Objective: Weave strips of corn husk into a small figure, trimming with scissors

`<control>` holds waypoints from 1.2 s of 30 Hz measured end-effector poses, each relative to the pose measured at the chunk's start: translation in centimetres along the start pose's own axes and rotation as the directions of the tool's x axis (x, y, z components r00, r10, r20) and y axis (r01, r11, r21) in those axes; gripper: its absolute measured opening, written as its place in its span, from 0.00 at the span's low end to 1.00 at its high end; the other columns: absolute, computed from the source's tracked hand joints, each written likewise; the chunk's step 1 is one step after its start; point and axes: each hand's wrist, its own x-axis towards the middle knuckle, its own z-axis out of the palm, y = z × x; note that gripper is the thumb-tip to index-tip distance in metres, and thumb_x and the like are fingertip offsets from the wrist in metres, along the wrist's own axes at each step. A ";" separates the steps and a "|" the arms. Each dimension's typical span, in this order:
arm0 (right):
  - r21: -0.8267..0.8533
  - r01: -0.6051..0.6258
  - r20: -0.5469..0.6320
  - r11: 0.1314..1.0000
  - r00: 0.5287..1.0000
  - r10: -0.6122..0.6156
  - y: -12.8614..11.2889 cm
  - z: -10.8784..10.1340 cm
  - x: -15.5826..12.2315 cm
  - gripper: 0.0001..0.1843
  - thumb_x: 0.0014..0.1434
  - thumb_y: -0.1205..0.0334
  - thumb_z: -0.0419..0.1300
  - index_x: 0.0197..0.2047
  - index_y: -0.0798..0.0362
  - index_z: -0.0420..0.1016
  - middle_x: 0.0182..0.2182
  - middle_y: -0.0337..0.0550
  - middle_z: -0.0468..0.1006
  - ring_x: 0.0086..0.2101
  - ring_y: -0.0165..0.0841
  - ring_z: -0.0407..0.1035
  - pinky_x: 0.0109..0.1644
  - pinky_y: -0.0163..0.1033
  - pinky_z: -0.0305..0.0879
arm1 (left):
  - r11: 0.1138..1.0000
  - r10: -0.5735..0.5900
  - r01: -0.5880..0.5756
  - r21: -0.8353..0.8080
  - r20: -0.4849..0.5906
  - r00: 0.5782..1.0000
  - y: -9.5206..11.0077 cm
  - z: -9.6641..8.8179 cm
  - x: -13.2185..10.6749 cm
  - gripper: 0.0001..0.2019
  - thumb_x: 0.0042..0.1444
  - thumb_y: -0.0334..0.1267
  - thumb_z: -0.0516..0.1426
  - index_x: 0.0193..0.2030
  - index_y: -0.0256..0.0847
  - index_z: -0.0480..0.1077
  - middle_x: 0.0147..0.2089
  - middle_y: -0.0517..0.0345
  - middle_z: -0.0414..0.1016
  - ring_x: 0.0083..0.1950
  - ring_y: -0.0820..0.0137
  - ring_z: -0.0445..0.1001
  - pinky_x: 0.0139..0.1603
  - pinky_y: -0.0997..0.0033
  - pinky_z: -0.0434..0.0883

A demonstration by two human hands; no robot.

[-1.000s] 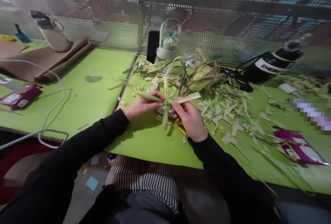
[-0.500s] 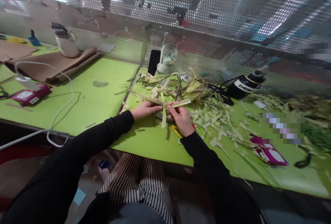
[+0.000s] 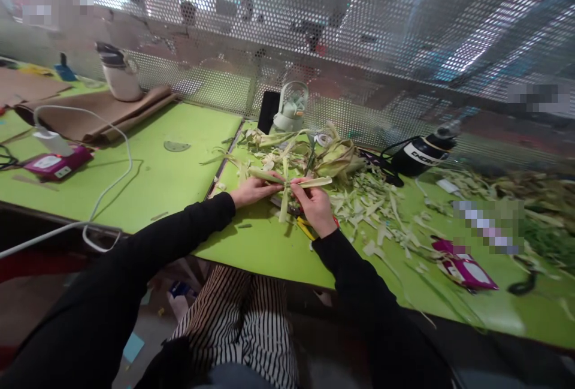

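A perforated metal screen [image 3: 381, 47] rises behind a green table [image 3: 166, 179], and we see more of both the screen and the table's right end than a second ago, as the wearer's head camera has swung. On the table, a heap of dry husks [image 3: 339, 158] sits behind a wide scatter of pale scraps [image 3: 359, 200]. Behind the heap stands a pale green bottle [image 3: 290, 119]; to its right, a black bottle [image 3: 424, 155] leans toward the screen.

At the near side of the heap, two black-sleeved hands meet over the table. The left hand [image 3: 251, 191] pinches one side of the crossed husk strips [image 3: 284, 208] between thumb and fingers; the right hand [image 3: 317, 206] pinches the other, one pale arm jutting out past its fingers. We cannot tell whether the fingertips touch each other.

The strips sit between the hands, one arm hanging toward the table's near edge. Their layout and both pinches look much as they did a second ago, so we judge the work unbroken, centred on the small crossing. Below the right hand, a tool's yellow handle [image 3: 306, 228] shows, partly hidden.
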 end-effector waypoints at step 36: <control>-0.032 0.016 0.014 0.999 1.000 -0.015 0.2 0.5 -0.7 0.19 0.56 0.45 0.62 0.40 0.53 0.74 0.32 0.42 0.77 0.29 0.33 0.68 0.35 0.38 0.67 | 0.998 -0.044 0.045 0.041 -0.025 0.999 -0.1 0.6 -0.1 0.15 0.53 0.43 0.64 0.41 0.35 0.71 0.34 0.59 0.71 0.36 0.73 0.69 0.39 0.73 0.69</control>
